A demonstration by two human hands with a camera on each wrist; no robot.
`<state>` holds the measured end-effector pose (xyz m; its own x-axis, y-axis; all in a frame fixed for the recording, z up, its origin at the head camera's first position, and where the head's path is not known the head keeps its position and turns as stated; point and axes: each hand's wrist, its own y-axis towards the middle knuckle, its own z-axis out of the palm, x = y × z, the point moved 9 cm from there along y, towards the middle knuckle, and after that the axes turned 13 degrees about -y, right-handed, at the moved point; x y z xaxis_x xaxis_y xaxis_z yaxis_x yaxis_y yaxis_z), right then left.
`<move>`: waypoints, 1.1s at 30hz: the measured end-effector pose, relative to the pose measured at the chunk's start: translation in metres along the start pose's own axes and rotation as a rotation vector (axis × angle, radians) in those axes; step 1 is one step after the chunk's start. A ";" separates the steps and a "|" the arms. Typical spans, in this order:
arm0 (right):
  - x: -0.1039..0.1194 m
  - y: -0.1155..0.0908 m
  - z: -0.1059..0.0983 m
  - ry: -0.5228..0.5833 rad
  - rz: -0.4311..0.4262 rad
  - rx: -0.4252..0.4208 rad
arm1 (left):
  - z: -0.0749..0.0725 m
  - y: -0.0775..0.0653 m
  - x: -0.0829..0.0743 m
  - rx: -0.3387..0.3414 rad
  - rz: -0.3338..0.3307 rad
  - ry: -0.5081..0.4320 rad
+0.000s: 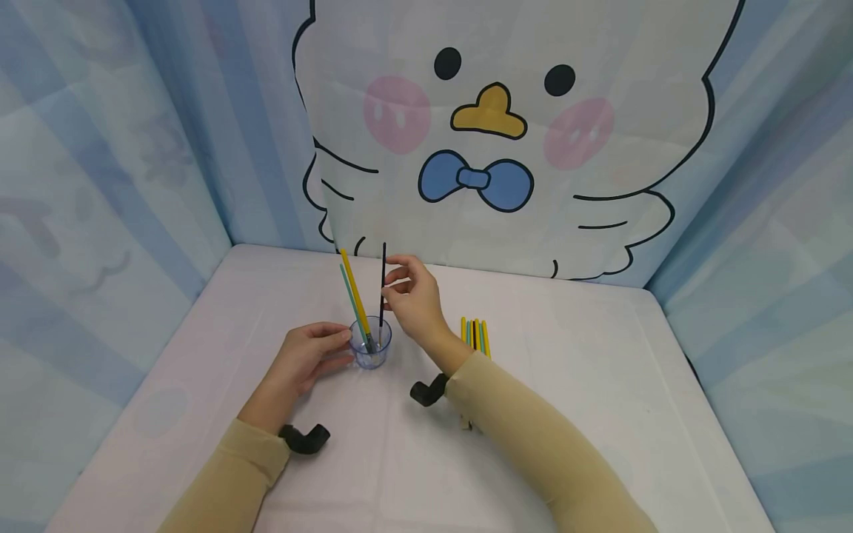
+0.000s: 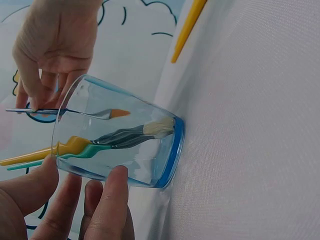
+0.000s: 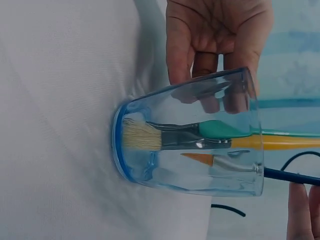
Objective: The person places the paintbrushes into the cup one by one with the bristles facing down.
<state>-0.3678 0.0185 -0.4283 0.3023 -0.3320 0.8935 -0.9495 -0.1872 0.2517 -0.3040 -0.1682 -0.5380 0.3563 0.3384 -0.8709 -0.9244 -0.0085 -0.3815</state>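
Note:
A clear, blue-tinted plastic cup [image 1: 371,361] stands upright on the table, with my left hand [image 1: 312,357] holding its left side by the fingers and thumb. Inside lean a yellow-handled paintbrush [image 1: 353,285] and a green-handled paintbrush [image 1: 349,291], bristles down. My right hand [image 1: 415,296] pinches a dark-handled paintbrush [image 1: 383,260] by the handle, above the rim. In the left wrist view, the orange-brown bristles [image 2: 120,113] of this brush are within the cup, above its base. The pale bristles [image 3: 142,135] of the other brushes reach close to the bottom.
To the right of the cup, several paintbrushes [image 1: 475,334] with yellow, green and dark handles lie side by side, partly hidden under the right forearm. A white cloth covers the table [image 1: 566,385]. Behind it hangs a curtain [image 1: 600,237] with a cartoon bird.

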 end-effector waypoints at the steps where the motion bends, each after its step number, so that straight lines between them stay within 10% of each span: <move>1: -0.002 0.000 0.002 -0.008 0.008 0.004 | 0.000 0.000 0.000 0.001 -0.001 -0.001; 33: -0.035 -0.009 0.025 -0.167 0.067 0.136 | 0.001 0.000 0.001 0.002 0.007 -0.004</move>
<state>-0.3672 0.0086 -0.4710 0.2596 -0.4945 0.8295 -0.9512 -0.2791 0.1313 -0.3033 -0.1671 -0.5387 0.3492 0.3422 -0.8723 -0.9271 -0.0089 -0.3746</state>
